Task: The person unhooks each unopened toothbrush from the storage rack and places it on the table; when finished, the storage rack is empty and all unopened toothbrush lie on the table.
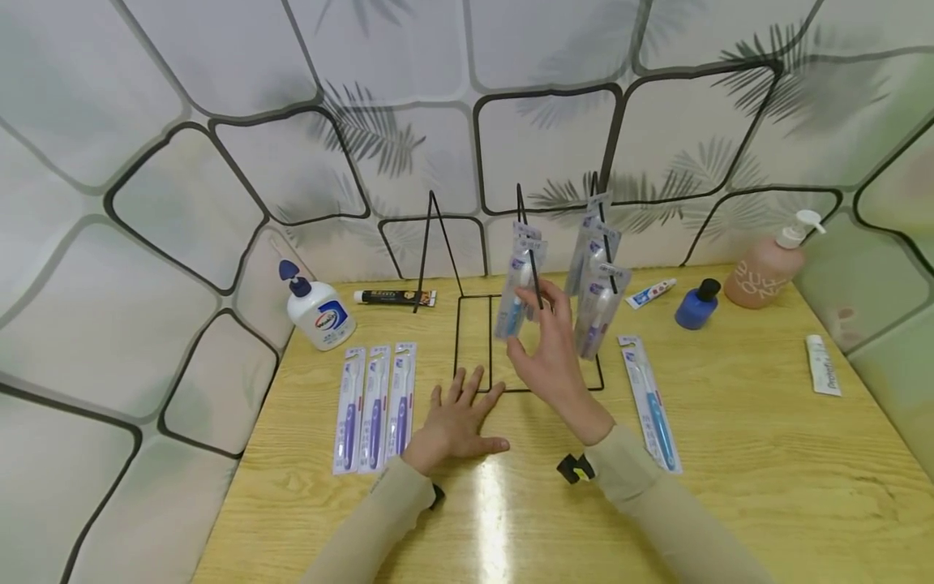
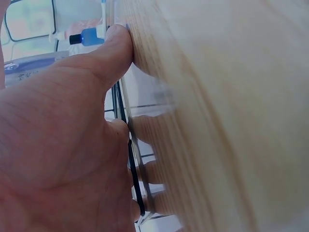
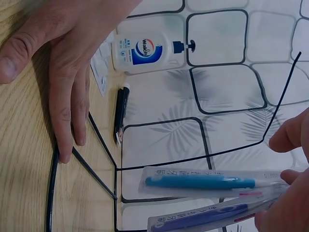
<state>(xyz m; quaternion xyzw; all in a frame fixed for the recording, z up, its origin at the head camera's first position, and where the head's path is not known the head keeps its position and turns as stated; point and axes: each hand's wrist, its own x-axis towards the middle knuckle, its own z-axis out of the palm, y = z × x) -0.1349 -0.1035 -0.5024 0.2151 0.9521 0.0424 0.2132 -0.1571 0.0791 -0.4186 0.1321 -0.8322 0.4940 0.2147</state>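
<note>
Three packaged purple toothbrushes (image 1: 374, 410) lie side by side on the wooden table (image 1: 839, 470), left of a black wire rack (image 1: 490, 345). The left hand (image 1: 460, 420) lies palm down with fingers spread, holding nothing, its fingertips at the rack's front bar. The right hand (image 1: 550, 353) is at the rack's middle hook, fingers bent beside a packaged blue toothbrush (image 1: 513, 315) that hangs there in front of another pack; I cannot tell whether it pinches this one. More packs hang from the right hook, a packaged purple toothbrush (image 1: 600, 312) foremost. Another packaged blue toothbrush (image 1: 652, 405) lies right of the rack. Behind, a Walch pump bottle (image 1: 321, 316) and a black toothpaste tube (image 1: 394, 298) are at left; a small toothpaste tube (image 1: 652, 294), a blue bottle (image 1: 696, 307) and a pink pump bottle (image 1: 764, 272) are at right, with a white tube (image 1: 823, 365) nearer the table's right edge.
</note>
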